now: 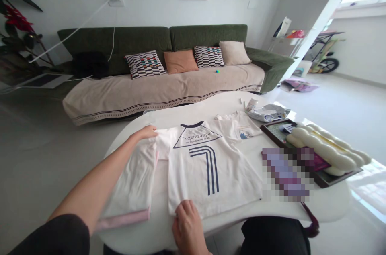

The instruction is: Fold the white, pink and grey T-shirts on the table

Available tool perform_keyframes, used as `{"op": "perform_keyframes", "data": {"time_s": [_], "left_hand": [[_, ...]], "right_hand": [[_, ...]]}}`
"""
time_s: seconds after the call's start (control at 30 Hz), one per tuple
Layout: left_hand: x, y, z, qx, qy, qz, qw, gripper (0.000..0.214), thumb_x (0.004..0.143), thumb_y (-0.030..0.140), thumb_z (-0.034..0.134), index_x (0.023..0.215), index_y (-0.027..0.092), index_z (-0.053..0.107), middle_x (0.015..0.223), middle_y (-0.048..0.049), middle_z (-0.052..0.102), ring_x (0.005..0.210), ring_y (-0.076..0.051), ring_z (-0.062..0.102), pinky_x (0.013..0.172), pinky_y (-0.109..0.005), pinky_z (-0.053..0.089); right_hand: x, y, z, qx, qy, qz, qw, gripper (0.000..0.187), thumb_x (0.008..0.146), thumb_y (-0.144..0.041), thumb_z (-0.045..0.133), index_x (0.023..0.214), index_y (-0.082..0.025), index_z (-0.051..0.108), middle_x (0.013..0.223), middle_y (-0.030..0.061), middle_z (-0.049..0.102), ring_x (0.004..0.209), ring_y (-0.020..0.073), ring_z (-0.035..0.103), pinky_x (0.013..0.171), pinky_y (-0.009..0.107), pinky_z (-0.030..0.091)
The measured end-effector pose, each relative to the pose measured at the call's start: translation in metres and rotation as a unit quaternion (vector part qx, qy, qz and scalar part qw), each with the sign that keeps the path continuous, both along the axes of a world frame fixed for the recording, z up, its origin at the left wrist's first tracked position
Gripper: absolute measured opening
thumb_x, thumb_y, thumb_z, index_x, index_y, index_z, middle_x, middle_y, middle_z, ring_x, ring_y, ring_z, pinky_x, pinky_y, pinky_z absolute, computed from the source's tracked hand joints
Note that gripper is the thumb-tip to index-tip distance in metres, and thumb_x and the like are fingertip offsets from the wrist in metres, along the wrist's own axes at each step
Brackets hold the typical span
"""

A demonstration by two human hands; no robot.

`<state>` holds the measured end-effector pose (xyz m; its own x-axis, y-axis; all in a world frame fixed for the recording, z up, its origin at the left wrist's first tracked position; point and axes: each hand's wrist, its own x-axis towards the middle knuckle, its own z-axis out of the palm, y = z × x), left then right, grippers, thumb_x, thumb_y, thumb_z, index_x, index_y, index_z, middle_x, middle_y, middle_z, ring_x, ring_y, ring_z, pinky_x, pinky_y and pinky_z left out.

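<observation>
A white T-shirt [208,166] with a dark blue number 7 and a printed triangle lies flat, back side up, on a white oval table [181,114]. My left hand [146,131] rests on its left shoulder and sleeve, fingers closed on the cloth. My right hand [188,225] pinches the shirt's bottom hem near the table's front edge. To the left of the shirt lies a folded white and pink garment [132,190], under my left forearm.
Another white garment [241,124] and a crumpled plastic bag [267,112] lie at the table's far side. A dark tray [324,178] with a cream bumpy object [327,146] sits at the right. A green sofa [169,66] with cushions stands behind.
</observation>
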<state>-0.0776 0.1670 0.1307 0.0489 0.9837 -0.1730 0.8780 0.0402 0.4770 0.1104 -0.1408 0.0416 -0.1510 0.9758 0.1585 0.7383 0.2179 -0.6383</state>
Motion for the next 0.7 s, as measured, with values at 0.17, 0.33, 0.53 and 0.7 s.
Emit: {"op": "perform_keyframes", "data": {"time_s": [0.17,0.33,0.53,0.7], "left_hand": [[0.020,0.006,0.017,-0.009,-0.027,-0.010,1.000,0.030,0.061,0.025,0.063,0.089,0.014,0.062,0.092,-0.0063,0.066,0.081,-0.020,0.062,0.066,-0.023,0.047],[0.013,-0.006,0.002,-0.074,-0.039,0.083,0.993,0.014,0.061,0.020,0.063,0.074,0.014,0.059,0.052,-0.0005,0.058,0.047,-0.017,0.057,0.046,-0.023,0.043],[0.019,-0.007,0.003,-0.117,-0.119,0.158,0.973,0.007,0.073,0.019,0.057,0.070,0.014,0.053,0.043,0.0061,0.045,0.041,-0.009,0.049,0.049,-0.021,0.045],[0.085,0.029,0.024,-0.123,-0.201,0.124,0.964,0.008,0.079,0.020,0.054,0.086,0.016,0.054,0.053,0.0055,0.053,0.048,-0.007,0.054,0.056,-0.019,0.047]], "right_hand": [[0.018,0.005,0.029,-0.042,0.118,-0.033,0.992,0.018,0.073,-0.003,0.037,0.080,-0.019,0.045,0.072,0.0001,0.053,0.065,0.0128,0.052,0.061,0.022,0.039],[0.023,0.006,0.025,-0.065,0.072,0.050,0.994,0.032,0.055,0.004,0.039,0.077,-0.018,0.047,0.078,0.0038,0.057,0.074,0.0163,0.054,0.065,0.024,0.040],[0.031,0.011,0.020,-0.116,0.212,0.002,0.970,0.008,0.070,-0.012,0.045,0.070,-0.020,0.042,0.067,0.0000,0.051,0.062,0.0135,0.051,0.054,0.021,0.039],[0.064,0.010,0.004,-0.133,0.362,-0.080,0.919,0.012,0.077,-0.027,0.045,0.070,-0.021,0.038,0.059,-0.0045,0.043,0.050,0.0091,0.046,0.045,0.017,0.036]]}}
